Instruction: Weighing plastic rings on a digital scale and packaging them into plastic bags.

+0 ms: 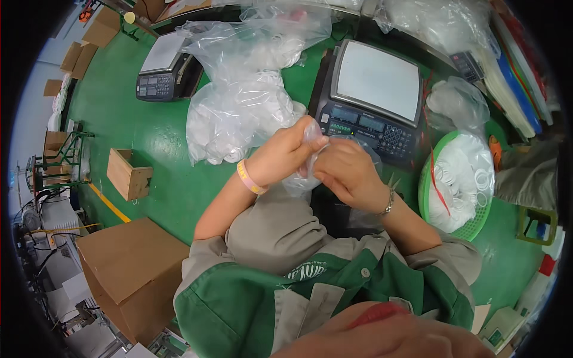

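Up in front of my lap, my left hand point(285, 149) pinches the gathered top of a transparent plastic bag point(298, 185). My right hand point(351, 176) is closed at the same bag, its knuckles beside the left fingertips. The bag hangs below and behind both hands, and what it contains is hard to make out. Just beyond the hands lies a large transparent bag of white ring-shaped parts point(239, 107). A dark digital weighing scale point(376, 83) with a pale flat pan stands ahead and to the right.
At right, a green basket point(425, 206) holds white rings, with a red string across them. A second scale point(158, 77) stands at far left. On the green floor are a small wooden box point(128, 173) and, nearer, a big cardboard box point(131, 262). Another person's leg point(528, 182) shows at right.
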The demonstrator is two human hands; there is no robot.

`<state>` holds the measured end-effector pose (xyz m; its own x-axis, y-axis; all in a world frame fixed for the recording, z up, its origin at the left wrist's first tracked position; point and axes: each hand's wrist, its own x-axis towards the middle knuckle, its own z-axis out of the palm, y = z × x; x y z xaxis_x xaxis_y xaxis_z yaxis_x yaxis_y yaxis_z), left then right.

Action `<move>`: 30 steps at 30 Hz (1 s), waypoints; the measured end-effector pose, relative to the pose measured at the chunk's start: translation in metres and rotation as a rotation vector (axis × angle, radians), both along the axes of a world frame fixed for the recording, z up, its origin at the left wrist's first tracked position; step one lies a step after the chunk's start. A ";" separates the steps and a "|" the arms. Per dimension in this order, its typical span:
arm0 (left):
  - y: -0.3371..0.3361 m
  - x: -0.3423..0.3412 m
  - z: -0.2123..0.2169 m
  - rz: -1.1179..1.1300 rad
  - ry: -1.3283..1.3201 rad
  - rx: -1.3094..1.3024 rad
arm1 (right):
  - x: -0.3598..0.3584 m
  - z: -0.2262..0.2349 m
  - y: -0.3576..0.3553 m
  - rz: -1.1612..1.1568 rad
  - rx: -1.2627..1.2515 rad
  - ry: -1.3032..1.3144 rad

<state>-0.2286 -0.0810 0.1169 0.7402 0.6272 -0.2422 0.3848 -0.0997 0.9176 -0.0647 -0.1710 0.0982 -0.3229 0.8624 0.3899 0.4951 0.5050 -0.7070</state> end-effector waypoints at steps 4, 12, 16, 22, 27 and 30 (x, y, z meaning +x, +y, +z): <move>-0.001 0.000 -0.005 0.102 -0.374 -0.325 | -0.004 -0.006 0.005 -0.115 0.112 0.200; -0.005 0.007 -0.008 -0.193 -0.226 0.331 | 0.006 -0.019 0.017 -0.263 -0.080 0.001; -0.001 0.011 -0.006 0.092 -0.159 0.723 | 0.002 -0.017 0.011 -0.223 -0.355 0.142; -0.007 0.005 0.000 0.230 -0.144 0.859 | -0.005 -0.027 0.007 0.144 -0.631 0.766; -0.003 0.014 0.005 0.047 -0.258 0.998 | 0.002 -0.014 0.016 -0.108 -0.468 0.616; -0.004 0.012 0.010 -0.041 -0.251 0.862 | 0.010 -0.006 0.015 -0.224 -0.033 0.185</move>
